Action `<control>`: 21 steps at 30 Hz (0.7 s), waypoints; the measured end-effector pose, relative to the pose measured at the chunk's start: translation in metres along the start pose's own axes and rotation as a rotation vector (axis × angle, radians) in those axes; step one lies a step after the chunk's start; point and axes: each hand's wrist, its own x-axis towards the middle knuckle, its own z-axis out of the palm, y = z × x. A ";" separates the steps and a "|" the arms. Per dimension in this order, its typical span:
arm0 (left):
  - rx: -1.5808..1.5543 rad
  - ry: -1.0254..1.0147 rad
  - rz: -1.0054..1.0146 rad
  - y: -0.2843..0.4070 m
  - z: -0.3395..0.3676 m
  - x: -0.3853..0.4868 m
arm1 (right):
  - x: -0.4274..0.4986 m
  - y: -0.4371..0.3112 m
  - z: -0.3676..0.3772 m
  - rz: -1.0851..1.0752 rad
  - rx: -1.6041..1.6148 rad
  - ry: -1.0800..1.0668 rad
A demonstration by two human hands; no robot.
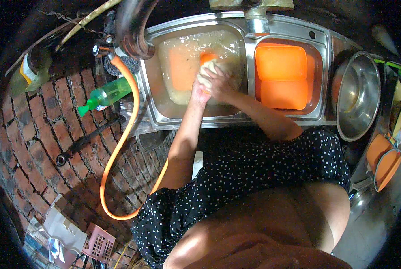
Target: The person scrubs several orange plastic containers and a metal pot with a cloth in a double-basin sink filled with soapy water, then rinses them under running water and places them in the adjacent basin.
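Note:
Over the water-filled left basin of a steel double sink [195, 125], my left hand [202, 90] and my right hand [221, 81] are pressed together around a wet, pale cloth [207, 73]. An orange item [207, 57] shows just beyond the cloth; its shape is partly hidden by the hands. Under the cloudy water to the left lies an orange rectangular piece [180, 69], perhaps a container. Orange rectangular plastic containers [281, 64] lie in the right basin.
A steel bowl [358, 95] stands on edge right of the sink. Left of it are a green plastic bottle [109, 94], a dark scouring pad [119, 65] and an orange hose [119, 144] looping down. A pink basket [99, 242] is at the lower left.

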 end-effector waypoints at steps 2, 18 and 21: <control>0.115 0.150 0.103 -0.009 0.004 -0.003 | 0.026 0.005 0.010 0.118 -0.048 -0.161; 0.110 0.151 0.145 0.004 -0.034 0.007 | -0.017 -0.005 0.018 0.179 -0.066 0.144; -0.233 -0.110 0.003 -0.012 -0.024 0.014 | -0.005 -0.019 0.004 0.054 -0.101 0.328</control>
